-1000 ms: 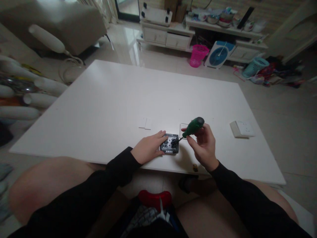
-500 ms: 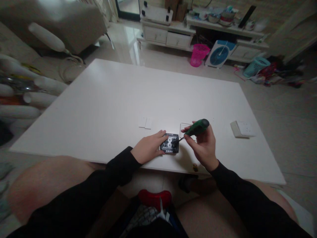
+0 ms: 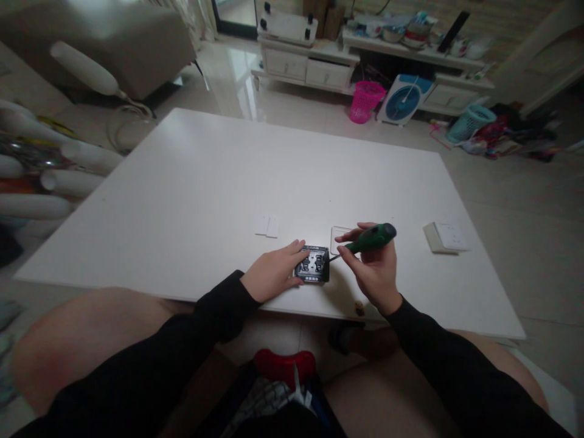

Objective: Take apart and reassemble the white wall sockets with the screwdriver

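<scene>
A black, square wall switch [image 3: 312,264] with its inner mechanism exposed lies on the white table [image 3: 228,176]. My left hand [image 3: 277,269] grips it from the left, fingers along its upper and lower edges. In my right hand [image 3: 376,271] is a green-handled screwdriver [image 3: 371,238], its shaft slanting down left to the right side of the switch. Just behind my right fingers lies a thin white frame [image 3: 336,234], partly hidden. Two flat white switch covers [image 3: 267,227] rest beyond my left hand. A small brass-coloured piece [image 3: 359,308] sits by the front edge.
Toward the table's right side is a white socket unit [image 3: 446,237]. Beyond the table, a pink basket [image 3: 366,101] and a blue-and-white fan [image 3: 404,100] stand on the floor by a low cabinet [image 3: 305,64]. Below the front edge is something red [image 3: 285,365] between my legs.
The screwdriver's handle has tipped lower and to the right, so its shaft lies flatter. My left hand and the switch stay in place.
</scene>
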Action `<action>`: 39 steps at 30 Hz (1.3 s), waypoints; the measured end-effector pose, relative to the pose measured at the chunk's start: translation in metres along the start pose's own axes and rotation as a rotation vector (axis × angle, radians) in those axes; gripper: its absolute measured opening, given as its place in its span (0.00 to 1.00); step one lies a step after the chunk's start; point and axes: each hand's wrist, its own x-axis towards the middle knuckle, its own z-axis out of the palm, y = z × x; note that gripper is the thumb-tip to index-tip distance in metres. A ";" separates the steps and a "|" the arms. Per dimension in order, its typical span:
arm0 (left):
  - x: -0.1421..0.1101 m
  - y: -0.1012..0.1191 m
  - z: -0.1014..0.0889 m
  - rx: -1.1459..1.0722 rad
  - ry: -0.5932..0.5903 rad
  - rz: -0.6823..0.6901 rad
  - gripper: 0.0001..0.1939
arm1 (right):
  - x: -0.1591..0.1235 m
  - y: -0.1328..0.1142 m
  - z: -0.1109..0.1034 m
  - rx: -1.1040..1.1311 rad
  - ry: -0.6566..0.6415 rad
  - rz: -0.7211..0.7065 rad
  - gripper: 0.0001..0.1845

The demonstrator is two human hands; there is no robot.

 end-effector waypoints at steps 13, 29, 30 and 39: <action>-0.001 0.000 0.001 0.013 0.005 0.004 0.33 | 0.002 -0.005 0.001 0.030 -0.066 -0.001 0.26; 0.000 0.000 0.000 0.006 0.017 0.009 0.33 | -0.001 -0.003 0.000 0.005 -0.052 0.011 0.29; 0.000 0.000 0.000 0.008 0.018 0.008 0.33 | -0.002 -0.003 0.000 -0.013 -0.048 0.007 0.30; 0.001 0.001 0.000 0.027 -0.006 0.000 0.35 | -0.002 -0.002 -0.002 -0.025 -0.089 -0.033 0.19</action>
